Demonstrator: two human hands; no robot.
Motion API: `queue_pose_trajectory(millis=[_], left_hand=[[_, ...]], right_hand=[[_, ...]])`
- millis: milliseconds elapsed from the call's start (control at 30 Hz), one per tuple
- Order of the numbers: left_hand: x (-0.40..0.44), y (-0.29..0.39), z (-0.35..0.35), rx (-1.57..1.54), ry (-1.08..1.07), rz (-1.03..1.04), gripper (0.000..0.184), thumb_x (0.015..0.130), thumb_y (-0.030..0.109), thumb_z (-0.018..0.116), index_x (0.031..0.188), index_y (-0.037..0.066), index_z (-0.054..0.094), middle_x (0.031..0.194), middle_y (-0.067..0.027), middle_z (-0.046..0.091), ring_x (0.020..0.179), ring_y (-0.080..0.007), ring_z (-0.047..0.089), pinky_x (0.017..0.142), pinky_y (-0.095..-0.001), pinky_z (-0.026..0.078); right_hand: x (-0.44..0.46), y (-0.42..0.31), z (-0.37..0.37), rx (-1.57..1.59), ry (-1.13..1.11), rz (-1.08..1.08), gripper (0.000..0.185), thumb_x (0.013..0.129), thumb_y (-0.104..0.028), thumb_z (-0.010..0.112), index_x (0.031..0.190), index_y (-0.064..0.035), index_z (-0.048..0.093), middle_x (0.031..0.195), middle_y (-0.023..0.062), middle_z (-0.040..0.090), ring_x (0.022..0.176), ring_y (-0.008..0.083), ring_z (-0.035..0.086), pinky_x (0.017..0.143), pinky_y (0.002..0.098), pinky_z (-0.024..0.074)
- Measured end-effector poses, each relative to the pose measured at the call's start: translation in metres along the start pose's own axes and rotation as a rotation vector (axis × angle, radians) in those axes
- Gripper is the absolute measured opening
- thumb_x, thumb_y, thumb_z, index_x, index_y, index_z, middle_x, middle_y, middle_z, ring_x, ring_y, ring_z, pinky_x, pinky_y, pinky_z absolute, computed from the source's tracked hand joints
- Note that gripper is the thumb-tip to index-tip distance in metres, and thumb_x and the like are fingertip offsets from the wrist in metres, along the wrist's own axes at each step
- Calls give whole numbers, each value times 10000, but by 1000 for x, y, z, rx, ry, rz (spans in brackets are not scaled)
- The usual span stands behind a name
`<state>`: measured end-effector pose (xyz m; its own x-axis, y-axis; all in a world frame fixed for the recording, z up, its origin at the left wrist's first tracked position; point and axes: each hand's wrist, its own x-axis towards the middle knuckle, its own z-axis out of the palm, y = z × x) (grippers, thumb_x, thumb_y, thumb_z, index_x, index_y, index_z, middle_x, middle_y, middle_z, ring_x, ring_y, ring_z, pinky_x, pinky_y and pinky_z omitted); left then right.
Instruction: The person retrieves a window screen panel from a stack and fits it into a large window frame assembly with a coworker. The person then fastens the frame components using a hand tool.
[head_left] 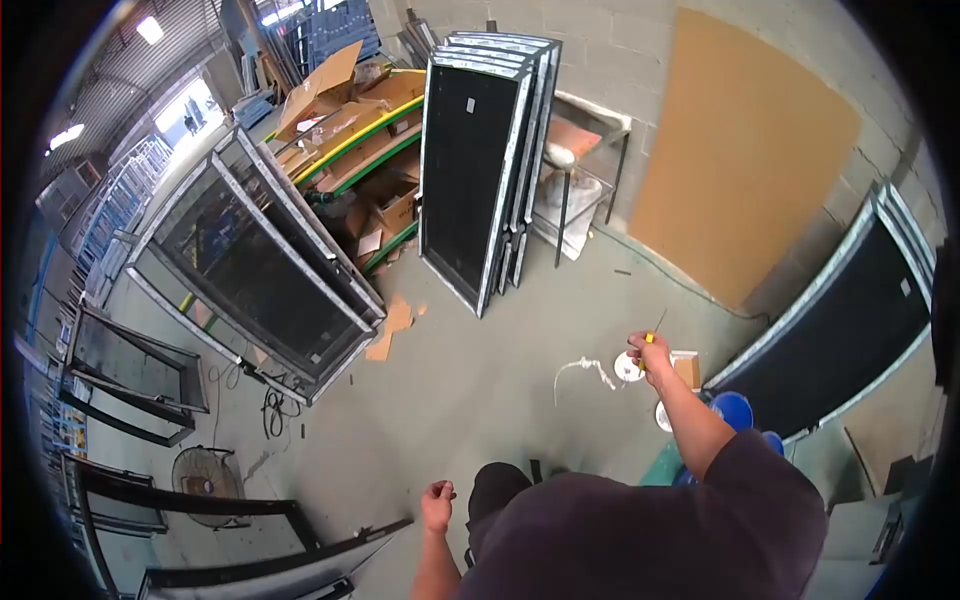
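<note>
My right hand (654, 360) reaches forward, its fingers closed round the yellow handle of a screwdriver (649, 339). The thin shaft points up and away from me. Below that hand lie a white round spool or lid (629, 368), a small cardboard box (686, 371) and a tangle of white cord (592, 367) on the floor. My left hand (437, 506) hangs low at my left side with curled fingers. A small dark spot shows at its fingertips, but I cannot tell what it holds, if anything.
Framed screens (470, 180) lean upright in a stack ahead; more frames (270, 260) stand left, and dark panels (840, 320) lean right. A fan (207, 474), black cable (278, 410) and cardboard scraps (392, 328) are on the floor. Blue buckets (732, 410) stand by my right arm.
</note>
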<state>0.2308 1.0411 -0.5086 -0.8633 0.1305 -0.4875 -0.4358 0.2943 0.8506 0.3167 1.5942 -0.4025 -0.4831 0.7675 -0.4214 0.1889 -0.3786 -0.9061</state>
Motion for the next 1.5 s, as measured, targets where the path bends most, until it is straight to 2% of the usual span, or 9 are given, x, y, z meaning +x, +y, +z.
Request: queue_pose_trajectory(millis=[133,333,667,800,867,967,1133,1400,1500], left_hand=[[106,32,28,34,-106,3,347,903,270,632,1081,-27,607,943,-101,659,825,-193,664,637,-275,491],[283,40,25,181,-131,-155,338,854,260,690,957,-58,640,731,-76,646,611,-152,609,576,-299,506],[512,224,13,-50,-38,31,262,896,247,619,1013,14,599,820,-47,635,681,-150,634,498,-241,406],[563,257,40,-111,36,30,283,894,266,626,1040,28,584,804,-35,629,676,-146,632,496,-234,398],[580,259,45,-162,14,-99,258,916,193,624,997,-49,585,866,-81,615,739,-155,596,661,-301,541],[590,279,67,-51,-82,-171,320,905,225,642,1013,-70,583,815,-79,621,706,-152,600,632,-304,550],[651,294,75,-6,-122,-275,317,900,205,644,983,-96,590,789,-97,620,662,-157,595,603,-284,549],[864,369,63,60,-448,-163,187,879,222,624,985,68,622,751,-3,597,594,-109,574,453,-238,376],[947,421,64,-21,-545,-101,165,885,168,617,945,14,614,750,-24,600,600,-114,568,484,-243,406]], right_hand=[[69,-57,59,16,-14,-140,117,847,-110,668,942,-58,624,805,19,605,642,132,591,515,243,448],[163,-121,151,-75,121,-356,186,862,-155,669,1014,-55,635,877,26,628,708,133,610,582,265,481],[323,-291,279,-143,258,-656,319,895,-189,642,1164,-22,604,1073,79,641,905,175,627,746,308,525],[397,-355,335,-116,279,-794,426,895,-179,645,1255,24,541,1228,141,583,1066,219,593,855,336,524],[439,-376,354,-100,311,-832,471,893,-177,652,1286,38,509,1288,164,544,1168,247,543,928,341,505],[461,-400,387,-6,326,-856,500,900,-176,647,1315,47,482,1298,186,530,1170,250,542,930,334,498],[493,-408,410,30,478,-882,382,905,-210,654,1188,36,579,917,15,595,701,69,486,624,215,414],[490,-414,433,79,565,-794,260,943,-226,609,1097,-18,583,1017,24,607,914,103,554,815,268,449],[489,-422,444,218,606,-796,265,941,-224,609,1124,-34,572,1047,25,612,956,123,571,850,279,452]])
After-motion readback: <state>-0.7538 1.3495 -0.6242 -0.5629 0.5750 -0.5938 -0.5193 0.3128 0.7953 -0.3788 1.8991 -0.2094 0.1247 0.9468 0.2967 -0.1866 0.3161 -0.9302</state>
